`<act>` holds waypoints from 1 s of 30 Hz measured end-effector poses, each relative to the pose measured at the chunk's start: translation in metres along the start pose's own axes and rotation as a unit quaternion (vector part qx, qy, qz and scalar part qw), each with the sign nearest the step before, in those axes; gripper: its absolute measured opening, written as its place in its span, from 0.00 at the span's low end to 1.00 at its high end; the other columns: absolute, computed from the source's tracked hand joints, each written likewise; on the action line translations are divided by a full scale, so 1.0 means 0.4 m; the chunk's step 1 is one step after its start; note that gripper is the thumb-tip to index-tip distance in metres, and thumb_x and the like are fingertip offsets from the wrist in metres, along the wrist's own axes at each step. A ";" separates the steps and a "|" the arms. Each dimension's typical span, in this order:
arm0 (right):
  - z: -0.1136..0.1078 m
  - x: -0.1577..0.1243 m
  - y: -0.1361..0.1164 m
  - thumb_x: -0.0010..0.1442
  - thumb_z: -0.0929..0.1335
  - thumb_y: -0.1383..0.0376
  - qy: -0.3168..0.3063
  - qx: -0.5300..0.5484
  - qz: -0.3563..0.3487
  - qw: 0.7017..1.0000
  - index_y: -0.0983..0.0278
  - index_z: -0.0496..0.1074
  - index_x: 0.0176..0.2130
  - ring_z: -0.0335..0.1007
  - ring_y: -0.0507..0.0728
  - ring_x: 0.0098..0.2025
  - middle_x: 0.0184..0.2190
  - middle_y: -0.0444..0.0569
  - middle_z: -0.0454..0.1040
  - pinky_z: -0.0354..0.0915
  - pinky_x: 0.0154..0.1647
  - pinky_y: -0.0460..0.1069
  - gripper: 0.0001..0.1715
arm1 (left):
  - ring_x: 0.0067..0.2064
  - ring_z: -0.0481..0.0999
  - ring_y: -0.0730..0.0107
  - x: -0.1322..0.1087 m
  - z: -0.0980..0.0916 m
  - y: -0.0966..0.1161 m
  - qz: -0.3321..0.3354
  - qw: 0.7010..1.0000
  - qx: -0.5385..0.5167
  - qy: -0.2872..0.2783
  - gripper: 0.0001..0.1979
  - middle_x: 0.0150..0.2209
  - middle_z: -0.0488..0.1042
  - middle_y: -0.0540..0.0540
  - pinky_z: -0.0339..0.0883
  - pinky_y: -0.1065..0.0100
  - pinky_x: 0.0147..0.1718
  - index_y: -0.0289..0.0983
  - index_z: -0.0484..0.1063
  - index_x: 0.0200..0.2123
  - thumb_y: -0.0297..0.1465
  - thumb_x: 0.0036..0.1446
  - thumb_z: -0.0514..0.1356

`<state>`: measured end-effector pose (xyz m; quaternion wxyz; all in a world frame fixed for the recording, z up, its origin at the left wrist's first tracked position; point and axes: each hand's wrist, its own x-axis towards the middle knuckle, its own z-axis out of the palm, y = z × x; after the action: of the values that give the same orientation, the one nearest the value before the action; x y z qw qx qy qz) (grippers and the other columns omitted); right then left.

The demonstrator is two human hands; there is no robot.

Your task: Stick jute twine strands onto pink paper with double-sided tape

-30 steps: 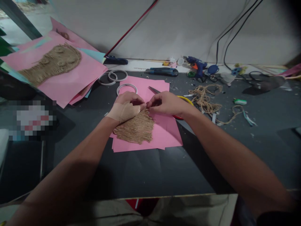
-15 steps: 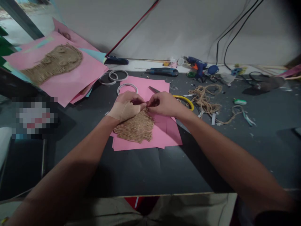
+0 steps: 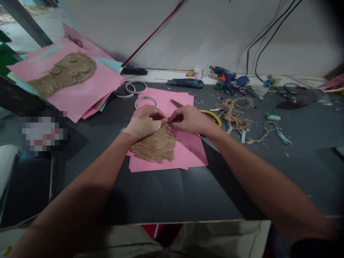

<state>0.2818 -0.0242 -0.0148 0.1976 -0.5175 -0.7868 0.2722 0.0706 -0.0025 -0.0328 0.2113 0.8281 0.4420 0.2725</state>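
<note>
A panel of brown jute twine (image 3: 154,147), laid in close rows, lies on pink paper sheets (image 3: 197,154) at the middle of the table. Over its far left edge rests my left hand (image 3: 146,122), which has a tan wrap around the palm and wrist; its thumb and finger are pinched at the panel's top. My right hand (image 3: 188,120) pinches at the same spot, fingertips almost touching the left ones. The bit of twine between them is mostly hidden. Beneath my right hand lie scissors, with the blade (image 3: 176,103) and a yellow handle (image 3: 213,115) showing.
White rings (image 3: 136,87) lie behind my left hand. A blue utility knife (image 3: 185,83) and a blue glue gun (image 3: 225,76) are along the wall. Loose twine (image 3: 233,113) is heaped at right. Stacked coloured paper (image 3: 88,89) carries another twine piece at left.
Both hands stay pinched at the panel's top edge, with only a very slight shift of the fingers. The whole view has moved a little.
</note>
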 end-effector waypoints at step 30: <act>0.009 -0.140 0.031 0.69 0.63 0.74 0.002 -0.304 -0.208 0.930 0.62 0.77 0.53 0.68 0.62 0.47 0.48 0.58 0.75 0.64 0.46 0.54 0.20 | 0.46 0.79 0.63 -0.017 -0.006 -0.016 0.178 0.983 0.007 -0.033 0.04 0.44 0.83 0.47 0.69 0.57 0.53 0.45 0.86 0.35 0.36 0.56 0.70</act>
<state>0.3100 -0.0727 -0.0272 0.0848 -0.3783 -0.9214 -0.0287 0.0619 -0.0047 -0.0364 0.1678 0.9036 0.2819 0.2754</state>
